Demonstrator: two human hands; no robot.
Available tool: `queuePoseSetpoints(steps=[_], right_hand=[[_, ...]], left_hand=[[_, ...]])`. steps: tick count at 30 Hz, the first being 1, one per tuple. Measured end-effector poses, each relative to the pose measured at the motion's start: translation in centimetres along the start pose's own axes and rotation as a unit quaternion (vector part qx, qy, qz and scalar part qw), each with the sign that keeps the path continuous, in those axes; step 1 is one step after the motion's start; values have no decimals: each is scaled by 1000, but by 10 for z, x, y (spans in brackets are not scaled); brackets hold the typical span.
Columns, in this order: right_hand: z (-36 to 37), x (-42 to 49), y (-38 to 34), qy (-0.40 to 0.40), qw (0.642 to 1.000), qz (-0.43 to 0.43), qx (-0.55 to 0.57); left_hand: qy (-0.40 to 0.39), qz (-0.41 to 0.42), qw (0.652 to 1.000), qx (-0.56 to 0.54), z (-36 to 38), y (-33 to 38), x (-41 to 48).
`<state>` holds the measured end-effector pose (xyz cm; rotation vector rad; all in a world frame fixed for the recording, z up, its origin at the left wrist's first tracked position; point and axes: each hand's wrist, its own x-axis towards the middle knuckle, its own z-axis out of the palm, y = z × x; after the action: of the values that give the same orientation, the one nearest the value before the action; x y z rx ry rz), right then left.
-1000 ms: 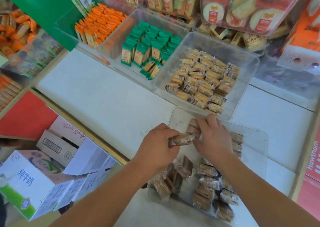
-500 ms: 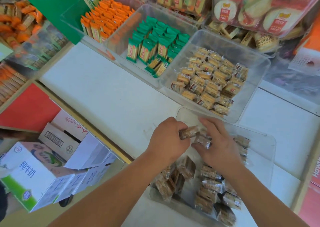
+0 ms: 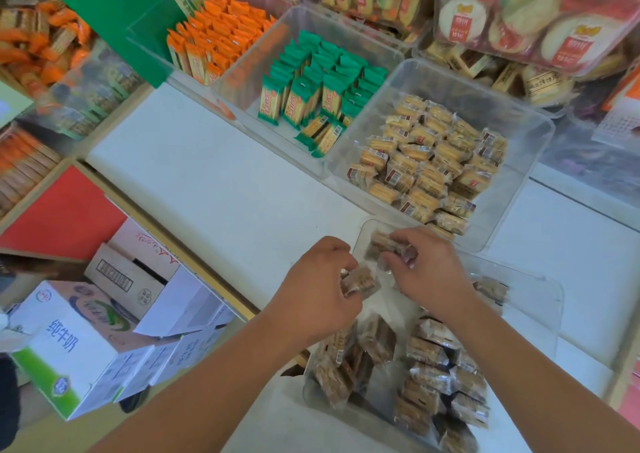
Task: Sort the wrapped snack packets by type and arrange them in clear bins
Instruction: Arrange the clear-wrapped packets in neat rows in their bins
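Head view cuts off the clear bin's (image 3: 540,300) near edge, and your left hand (image 3: 318,293) hides its own fingertips and one end of the brown packet (image 3: 362,281). That packet lies crosswise, its right end tipped slightly away, over the bin's far-left corner. Your left fingers curl round it. Your right hand (image 3: 433,276) pinches a second packet (image 3: 384,243) just beyond. Both hands are palm-down above the white surface (image 3: 207,182).

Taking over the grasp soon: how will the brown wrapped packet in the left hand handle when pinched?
Probably light: the left hand holds the brown packet with fingertips alone. Its glossy clear film looks slippery, so it may slide. The block inside seems stiff but could crumble if squeezed.
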<state>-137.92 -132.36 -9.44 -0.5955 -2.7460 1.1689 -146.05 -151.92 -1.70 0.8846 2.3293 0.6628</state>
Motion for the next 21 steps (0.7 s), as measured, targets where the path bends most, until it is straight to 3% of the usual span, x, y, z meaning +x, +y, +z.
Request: queuePoseSetpoints(steps=[9,12,21], right_hand=[[22,-1,19,23,989,-92,-117],[20,0,12,52,991,-105,-59],[-28,-27,3,128,990,-64,7]], left_hand=[[-30,185,963,194,14,-11,42],[-55,183,961,201,11,-5,46],[1,176,953,245,26,-20,43]])
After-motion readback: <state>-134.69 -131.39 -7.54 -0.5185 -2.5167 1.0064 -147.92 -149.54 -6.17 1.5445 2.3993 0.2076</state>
